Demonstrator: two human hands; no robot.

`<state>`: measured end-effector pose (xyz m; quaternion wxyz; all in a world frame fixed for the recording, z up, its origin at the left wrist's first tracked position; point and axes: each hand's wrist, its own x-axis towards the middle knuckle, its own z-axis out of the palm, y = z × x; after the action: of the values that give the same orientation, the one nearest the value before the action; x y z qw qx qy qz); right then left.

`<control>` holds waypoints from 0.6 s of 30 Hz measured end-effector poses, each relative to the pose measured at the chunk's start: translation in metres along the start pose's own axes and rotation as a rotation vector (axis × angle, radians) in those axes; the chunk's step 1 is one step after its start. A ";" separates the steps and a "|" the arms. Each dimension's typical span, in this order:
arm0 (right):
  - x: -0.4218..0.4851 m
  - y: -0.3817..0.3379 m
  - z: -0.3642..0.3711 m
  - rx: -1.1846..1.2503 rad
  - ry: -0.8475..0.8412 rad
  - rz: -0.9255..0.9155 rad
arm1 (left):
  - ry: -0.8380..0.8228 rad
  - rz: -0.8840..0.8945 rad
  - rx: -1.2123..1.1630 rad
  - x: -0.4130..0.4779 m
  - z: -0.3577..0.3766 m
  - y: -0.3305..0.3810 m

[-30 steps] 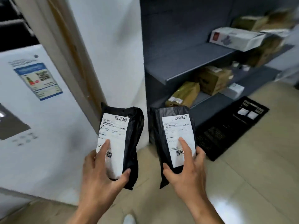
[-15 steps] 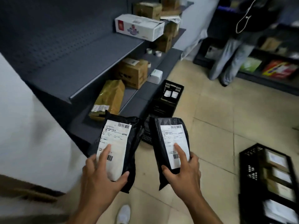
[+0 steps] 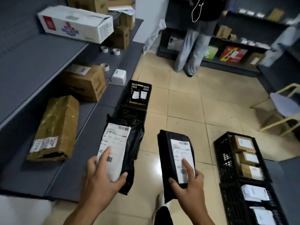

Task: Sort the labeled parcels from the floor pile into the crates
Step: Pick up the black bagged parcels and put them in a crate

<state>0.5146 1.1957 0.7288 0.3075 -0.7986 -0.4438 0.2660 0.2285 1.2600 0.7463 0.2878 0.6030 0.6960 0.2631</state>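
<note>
Tiled floor (image 3: 186,111) of a stock room, with a grey shelf (image 3: 48,65) of cardboard boxes along the left and a second person (image 3: 193,46) at the far racks.

Four black crates are in view.
- Two stand end to end at the shelf foot. The far crate (image 3: 134,86) holds two small labelled packets; the contents of the near crate (image 3: 131,113) are not visible.
- Two stand at the right. The upper right crate (image 3: 224,156) holds three labelled cartons and the lower right crate (image 3: 232,208) holds white-labelled items.
- The floor pile is not in view.

Both task items are off the floor, held label-up between the two crate groups.
- The left hand (image 3: 100,181) grips the lower end of the left parcel (image 3: 113,143). The thumb is hooked on its lower right edge, the forefinger lies straight on the label, and the other fingers are hidden behind.
- The right hand (image 3: 190,184) grips the lower end of the right parcel (image 3: 167,159) in the same manner.
- Label text is too blurred to read.

Handling assessment: both are black plastic mailing bags.
- **Weight:** each is carried one-handed by its end, so both are judged light.
- **Left parcel:** loose, crumpled film down its right side suggests soft contents, so it is likely to sag and slip.
- **Right parcel:** it is wrapped tight and flat, so it is judged the stiffer of the two.
- **Where to hold:** take each across the filled body, not by slack film or the label edge.
- **Fragility:** cannot be determined.
</note>
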 end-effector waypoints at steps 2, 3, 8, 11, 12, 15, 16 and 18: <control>0.037 0.012 -0.009 0.084 0.007 0.035 | -0.003 0.022 0.036 0.028 0.025 0.025; 0.058 0.016 -0.014 0.105 0.011 0.038 | 0.008 0.034 0.043 0.042 0.037 0.039; 0.165 0.031 -0.052 0.137 -0.006 0.037 | 0.036 -0.039 0.090 0.110 0.080 0.106; 0.227 0.028 -0.066 0.133 -0.016 -0.010 | 0.072 -0.045 0.088 0.142 0.095 0.141; 0.247 0.026 -0.070 0.132 -0.027 -0.024 | 0.078 -0.060 0.091 0.153 0.099 0.150; 0.300 0.018 -0.072 0.133 -0.063 -0.036 | 0.070 -0.106 0.136 0.181 0.109 0.168; 0.316 0.014 -0.069 0.154 -0.070 -0.039 | 0.076 -0.109 0.145 0.190 0.112 0.172; 0.344 0.003 -0.061 0.182 -0.087 -0.045 | 0.093 -0.122 0.164 0.211 0.116 0.178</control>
<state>0.7190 1.4787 0.7151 0.3652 -0.7447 -0.4486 0.3329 0.4115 1.4947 0.7750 0.2206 0.5681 0.7632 0.2149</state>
